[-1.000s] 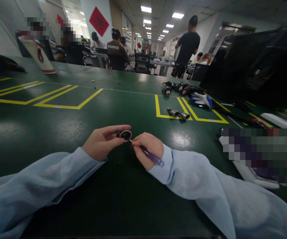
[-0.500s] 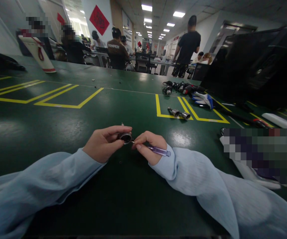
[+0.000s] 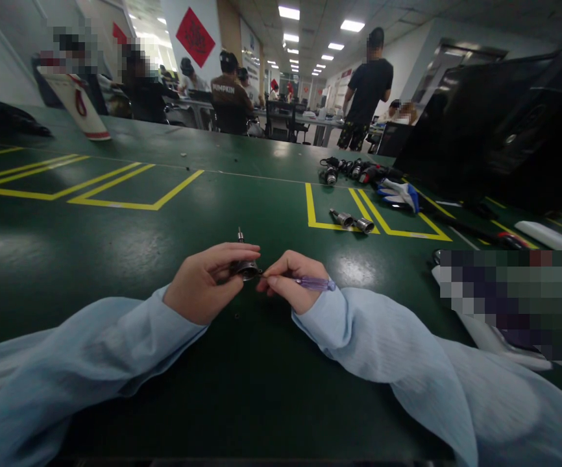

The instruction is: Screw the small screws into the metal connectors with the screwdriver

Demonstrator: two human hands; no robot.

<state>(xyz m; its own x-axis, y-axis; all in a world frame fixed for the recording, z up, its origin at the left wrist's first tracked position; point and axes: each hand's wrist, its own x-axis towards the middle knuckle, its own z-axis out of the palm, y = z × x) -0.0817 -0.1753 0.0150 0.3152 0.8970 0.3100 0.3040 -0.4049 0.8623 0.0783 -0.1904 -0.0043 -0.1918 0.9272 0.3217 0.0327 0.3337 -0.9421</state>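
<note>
Your left fingers point(image 3: 227, 251) pinch the small metal fitting point(image 3: 246, 269); your right fingers point(image 3: 288, 264) grip 1 purple screwdriver point(image 3: 316, 283). A tilted tip could slip and jab your thumb.

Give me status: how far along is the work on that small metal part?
Done: hard to say. Two metal cylinders lie in the yellow-taped box; whether they are finished is unclear.
In hand: the left hand pinches a small round metal part; the right hand holds a purple-handled screwdriver with its tip at the part.
Left: possibly the cluster of parts beyond the box.
</note>
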